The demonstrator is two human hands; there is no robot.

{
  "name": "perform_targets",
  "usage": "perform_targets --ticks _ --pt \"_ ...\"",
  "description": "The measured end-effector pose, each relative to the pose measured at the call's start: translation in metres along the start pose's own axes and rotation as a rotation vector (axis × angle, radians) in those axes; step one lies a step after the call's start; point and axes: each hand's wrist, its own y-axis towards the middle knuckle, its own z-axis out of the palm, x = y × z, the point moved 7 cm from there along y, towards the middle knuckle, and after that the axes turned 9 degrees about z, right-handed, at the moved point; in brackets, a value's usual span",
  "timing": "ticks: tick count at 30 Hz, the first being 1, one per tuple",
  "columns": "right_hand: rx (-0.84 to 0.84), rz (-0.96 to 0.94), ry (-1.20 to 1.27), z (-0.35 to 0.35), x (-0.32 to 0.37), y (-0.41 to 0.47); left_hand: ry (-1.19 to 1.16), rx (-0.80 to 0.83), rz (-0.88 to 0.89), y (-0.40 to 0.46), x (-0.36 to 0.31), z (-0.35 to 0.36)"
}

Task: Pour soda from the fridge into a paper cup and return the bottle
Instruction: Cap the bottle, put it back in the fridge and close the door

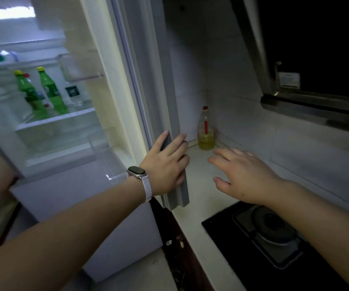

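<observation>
The left hand (165, 164), with a watch (136, 172) on its wrist, is grasping the edge of the open fridge door (175, 164), and the right hand (242, 175) is hanging loose and released over the white counter (198, 185). Two green soda bottles (50, 91) are standing on a shelf (64, 118) inside the fridge. An oil bottle (206, 131) is sitting in the tiled corner, and a black stove (263, 234) is lying near the dark window (316, 38).

Two green soda bottles (41, 91) upright on lit fridge shelf (64, 118).
</observation>
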Motion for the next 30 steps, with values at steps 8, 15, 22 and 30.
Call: perform_targets --ticks 8,15,22,30 --pt "0.039 -0.154 0.062 0.021 0.075 0.024 0.062 -0.005 -0.143 -0.1 0.012 -0.024" --pt "0.048 -0.295 0.112 0.027 0.164 0.046 0.108 0.085 -0.281 -0.18 0.034 -0.038" --pt "0.083 -0.383 0.123 0.036 0.244 0.066 0.095 0.177 -0.407 -0.253 0.07 -0.036" --pt "0.064 -0.415 0.094 0.035 0.324 0.106 0.092 0.23 -0.543 -0.328 0.113 -0.021"
